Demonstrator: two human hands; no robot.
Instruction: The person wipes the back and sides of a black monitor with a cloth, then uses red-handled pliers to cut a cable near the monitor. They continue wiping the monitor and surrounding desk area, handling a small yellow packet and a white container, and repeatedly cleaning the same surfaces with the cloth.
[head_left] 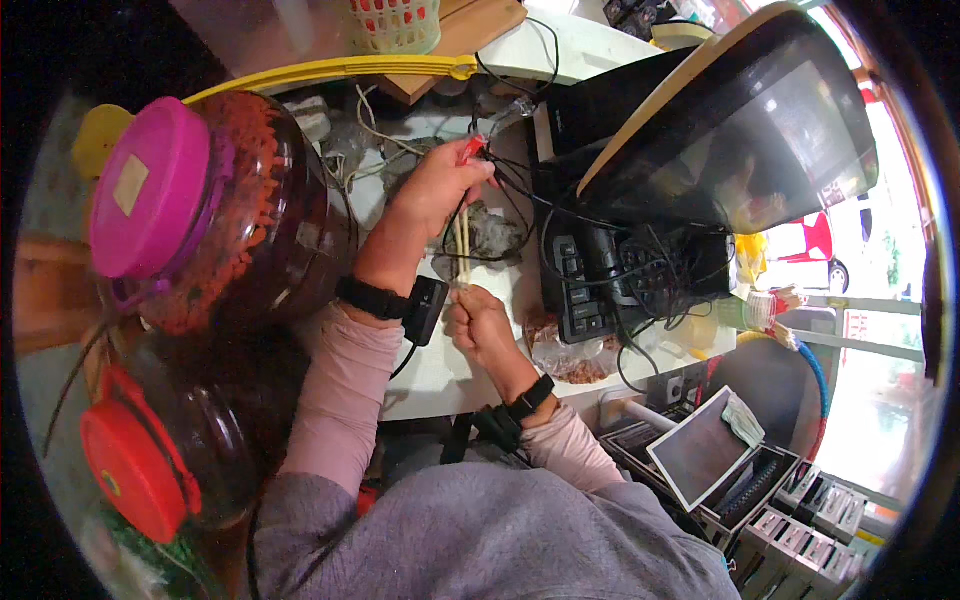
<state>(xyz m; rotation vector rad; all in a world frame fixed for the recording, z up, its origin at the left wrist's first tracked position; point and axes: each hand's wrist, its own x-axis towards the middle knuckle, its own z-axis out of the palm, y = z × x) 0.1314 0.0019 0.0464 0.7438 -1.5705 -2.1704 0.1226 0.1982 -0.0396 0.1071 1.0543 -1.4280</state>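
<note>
My left hand (437, 188) reaches over the white table, its fingers closed on a small red object (471, 150) whose kind I cannot make out. Black cables pass close beside those fingertips. A doubled cream cord (462, 245) stretches from under this hand toward me. Nearer, my right hand (482, 325) is closed round the lower end of that cord. Whether the left fingers also grip the cord is hidden. Clear crumpled plastic (492, 232) lies just right of the cord. Each wrist wears a black strap.
Large jars with a magenta lid (150, 188) and a red lid (132, 468) stand at left. To the right are a black desk phone (580, 285) under tangled cables and a dark monitor-like device (740, 120). A yellow strip (340, 66) crosses behind; an open cash drawer (755, 485) sits lower right.
</note>
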